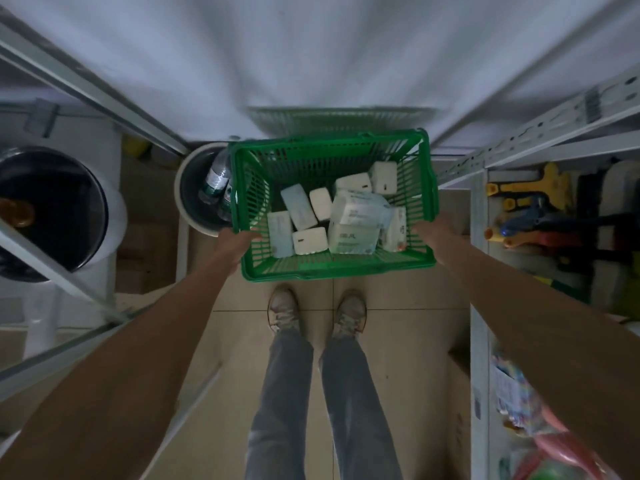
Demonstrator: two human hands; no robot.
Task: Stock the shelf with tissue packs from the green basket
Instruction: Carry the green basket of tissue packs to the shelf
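Observation:
A green plastic basket (249, 188) hangs in front of me above the tiled floor, held by both its side rims. My left hand (235, 245) grips its left wall and my right hand (434, 232) grips its right wall. Inside lie several white and pale blue tissue packs (353, 220), jumbled together, the largest wrapped one near the right side. A white shelf surface (311, 57) stretches ahead, beyond the basket's far rim.
A bucket with plastic bottles (214, 181) stands left of the basket, and a dark round bin (52, 209) lies further left. Metal shelf uprights (478, 271) flank both sides; the right shelf holds colourful toys (533, 209). My feet (315, 313) stand on beige tiles.

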